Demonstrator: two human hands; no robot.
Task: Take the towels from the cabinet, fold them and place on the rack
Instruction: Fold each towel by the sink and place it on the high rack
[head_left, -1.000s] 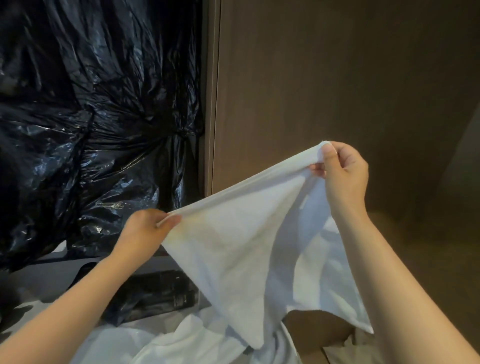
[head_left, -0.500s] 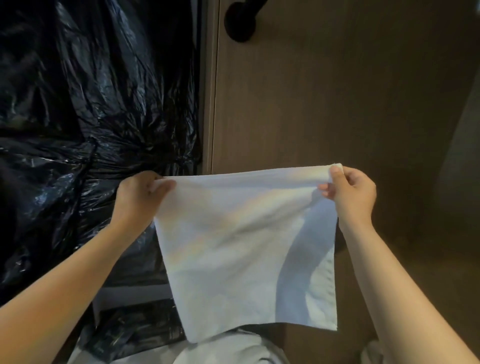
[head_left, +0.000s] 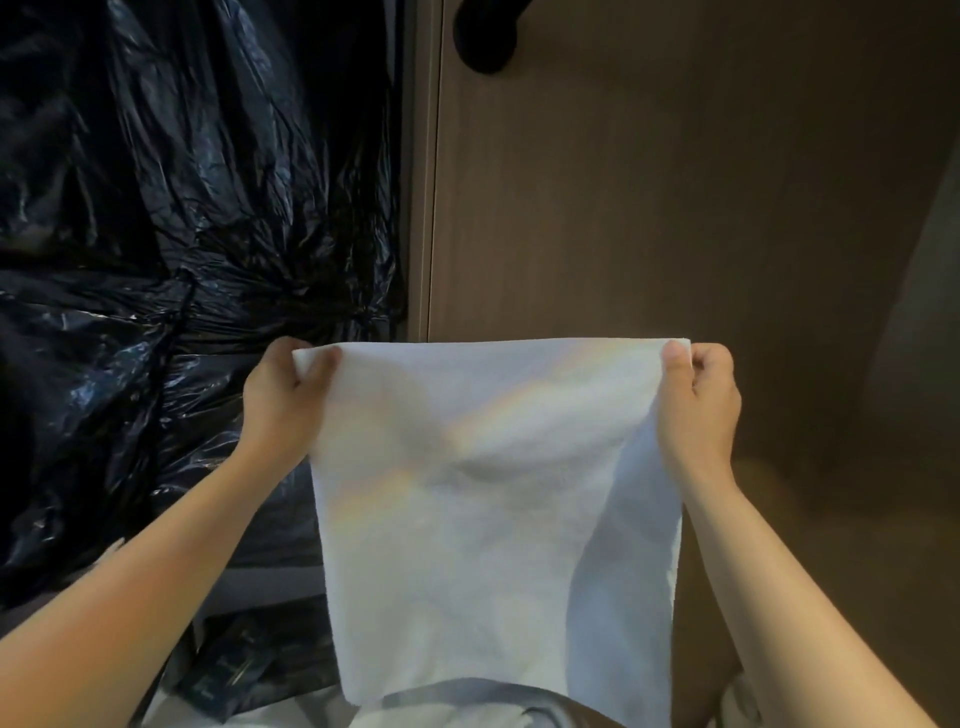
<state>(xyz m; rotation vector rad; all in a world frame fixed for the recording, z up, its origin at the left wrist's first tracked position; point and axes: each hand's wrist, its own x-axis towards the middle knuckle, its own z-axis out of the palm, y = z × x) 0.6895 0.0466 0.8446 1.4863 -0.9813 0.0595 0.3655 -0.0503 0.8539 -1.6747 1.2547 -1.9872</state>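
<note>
Hanging flat between two bare hands, a white towel is being held up by its two top corners, with its upper edge stretching level and taut from one grip to the other. The left hand is pinching the top left corner, its thumb lying on the near face of the cloth and its curled fingers going behind. The right hand is pinching the top right corner in the same way, its thumb pressing on the near face and the other fingers curling round the edge. Below the two grips the towel is dropping straight down as one sheet, sagging in a soft fold under the middle of the top edge. Both forearms are reaching up to the grips from the lower corners. Beneath the towel's bottom edge, more white cloth is lying in a blurred heap. Behind both grips a brown wood-grain panel is standing upright, and a dark rounded knob is sticking out of it well above the grips, nearer the left one. Out past the left grip, shiny crumpled black plastic bags are filling the space.
</note>
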